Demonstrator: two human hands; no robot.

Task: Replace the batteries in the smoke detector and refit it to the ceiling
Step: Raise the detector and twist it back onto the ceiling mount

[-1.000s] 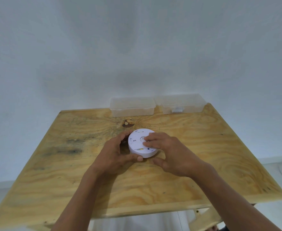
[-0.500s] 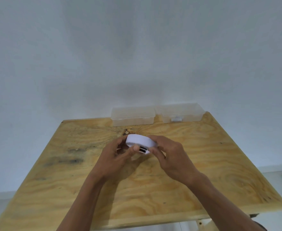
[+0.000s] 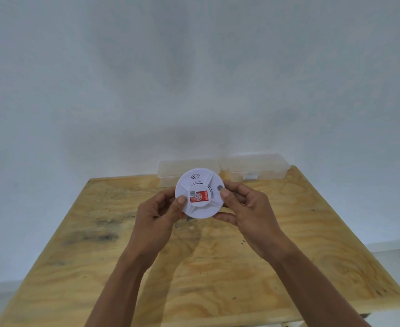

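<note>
Lifted clear of the tabletop (image 3: 218,267) and turned front face up since a second ago: smoke detector (image 3: 199,193), pinched at its rim by left hand (image 3: 157,214) and right hand (image 3: 248,208), fingers curled round the edges; probably closed up, ready for the ceiling.

Plywood table (image 3: 218,267) against plain white wall (image 3: 194,79); pale floor (image 3: 397,260) at right.

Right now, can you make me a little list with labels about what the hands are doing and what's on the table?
held thing: smoke detector, round and white, its front with a red sticker facing the camera
left hand: grips the detector's left edge, thumb on its face
right hand: grips the right edge, thumb on its face
detector position: lifted above the wooden table
at table's far edge: two clear plastic boxes, side by side, lids closed
</note>
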